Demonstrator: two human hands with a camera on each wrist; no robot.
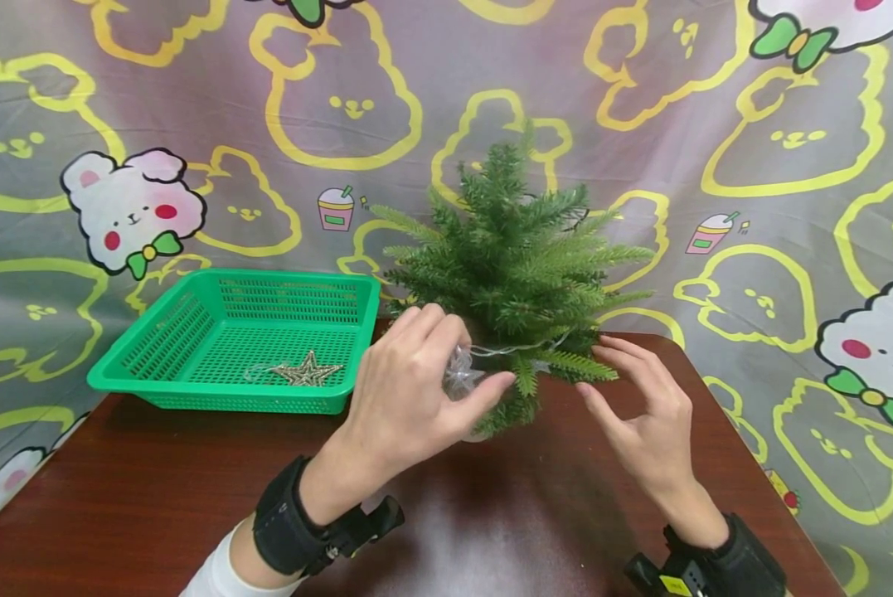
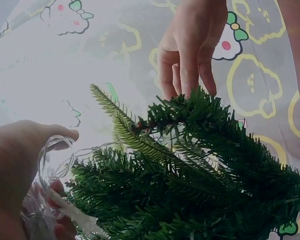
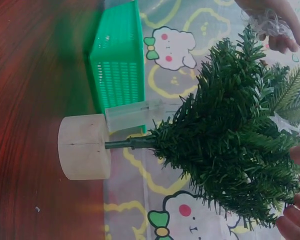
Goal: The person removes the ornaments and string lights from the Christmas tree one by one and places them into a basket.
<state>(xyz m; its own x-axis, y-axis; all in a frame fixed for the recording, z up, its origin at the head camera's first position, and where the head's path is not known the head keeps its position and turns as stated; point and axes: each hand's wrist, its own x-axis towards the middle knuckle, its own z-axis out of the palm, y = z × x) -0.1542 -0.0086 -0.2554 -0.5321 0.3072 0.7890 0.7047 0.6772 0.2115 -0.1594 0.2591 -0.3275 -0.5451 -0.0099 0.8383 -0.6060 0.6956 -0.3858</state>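
Note:
A small artificial Christmas tree stands on the table, its round pale base visible in the right wrist view. At its left side my left hand holds a bunched string of clear-wired lights, with loops of wire around the thumb in the left wrist view. Part of the wire runs across the front of the lower branches. A clear star-shaped piece hangs among the needles. My right hand is at the lower right branches, fingers loosely bent and touching the needles.
A green plastic basket stands on the left of the brown table, with a glittery star ornament inside. Near the tree's base is a translucent upright piece. A patterned curtain hangs close behind.

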